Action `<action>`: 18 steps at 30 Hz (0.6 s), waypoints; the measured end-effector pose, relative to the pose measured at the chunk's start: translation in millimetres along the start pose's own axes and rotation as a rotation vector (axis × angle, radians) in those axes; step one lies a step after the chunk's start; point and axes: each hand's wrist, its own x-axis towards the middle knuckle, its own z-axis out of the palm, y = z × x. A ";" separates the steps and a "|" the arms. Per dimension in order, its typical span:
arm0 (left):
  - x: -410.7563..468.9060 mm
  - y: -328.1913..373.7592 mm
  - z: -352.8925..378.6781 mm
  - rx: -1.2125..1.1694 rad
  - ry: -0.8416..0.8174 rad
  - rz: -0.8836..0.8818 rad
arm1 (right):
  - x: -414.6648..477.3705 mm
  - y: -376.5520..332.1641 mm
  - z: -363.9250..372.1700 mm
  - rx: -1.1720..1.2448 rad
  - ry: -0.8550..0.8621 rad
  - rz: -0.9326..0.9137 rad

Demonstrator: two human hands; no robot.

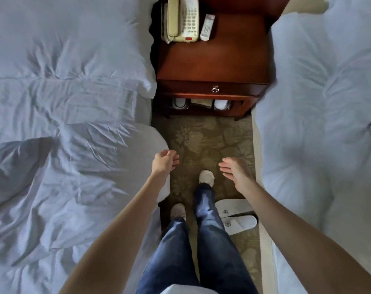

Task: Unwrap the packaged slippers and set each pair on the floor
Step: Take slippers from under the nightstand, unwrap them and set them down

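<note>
Both grips are empty: your left hand (164, 161) hangs with its fingers loosely curled around nothing, at the edge of the left bed (63, 124), and your right hand (235, 169) is flat and spread, palm turned inward, over the carpet (201, 141).

One unwrapped pair of white slippers (236, 217) lies on the floor at about 4 o'clock from your forward foot, just beside the right bed (318, 124). The two slippers lie side by side and touching, toes pointing to 3 o'clock, each with a small dark logo on its upper. Your right forearm crosses above their far ends.

At 12 o'clock stands the dark wooden nightstand (214, 66), between the two beds. On its lower shelf, under the drawer, you can see two more packs of slippers, one at the left (179, 103) and one at the right (221, 104), with something flat and pale between them that is too dim to identify. Whether these two are wrapped you cannot tell clearly, though a shiny edge shows around each.

On top of the nightstand, at its far left, a cream telephone (182, 19) sits with a remote control (207, 27) just beside it on the right.

Your feet, in pale shoes, stand on the patterned carpet, the right one forward.
</note>
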 end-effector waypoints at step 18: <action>244.4 13.6 82.3 0.007 0.102 -0.044 | 288.2 -96.2 83.2 -0.139 -0.121 -0.087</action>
